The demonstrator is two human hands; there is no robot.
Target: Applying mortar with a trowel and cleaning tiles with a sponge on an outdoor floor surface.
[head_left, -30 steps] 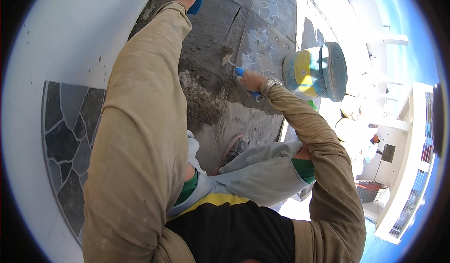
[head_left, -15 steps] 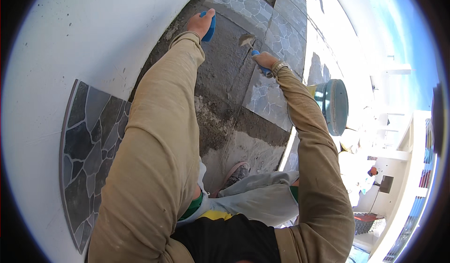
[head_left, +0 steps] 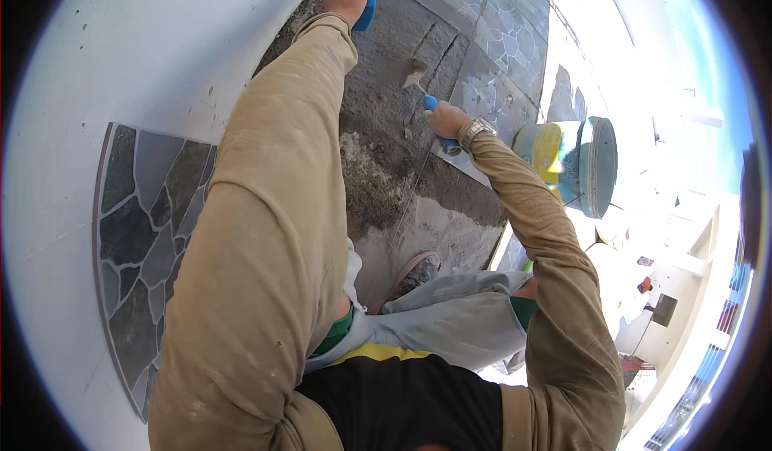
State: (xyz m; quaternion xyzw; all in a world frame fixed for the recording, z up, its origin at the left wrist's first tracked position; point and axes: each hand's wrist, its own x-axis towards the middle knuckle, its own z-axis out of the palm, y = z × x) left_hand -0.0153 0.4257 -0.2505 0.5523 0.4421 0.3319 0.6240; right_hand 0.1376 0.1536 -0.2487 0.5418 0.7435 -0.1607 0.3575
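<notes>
My right hand (head_left: 448, 120) is closed round the blue handle of a small trowel (head_left: 415, 78); its mortar-smeared blade rests on wet grey mortar (head_left: 382, 45). Two narrow grooves run through the mortar beside the blade. Farther off to the left, near the wall, my left hand (head_left: 346, 2) grips a blue flat-sided piece (head_left: 367, 10), whose kind I cannot make out. Stone-patterned floor tiles (head_left: 507, 33) border the mortar at the far side and the right. A tile under my right hand is partly smeared and partly hidden.
A white wall (head_left: 177, 41) rises on the left, with a loose stone-patterned tile (head_left: 133, 234) leaning against it. To the right, by my forearm, lies a teal and yellow bucket (head_left: 563, 161). My shoe (head_left: 414, 278) stands on the bare floor behind the mortar.
The trowel has come slightly nearer across the mortar, and grooves now show beyond it. My left hand, with the blue piece, appears higher in the picture. The whole view has shifted a little.
</notes>
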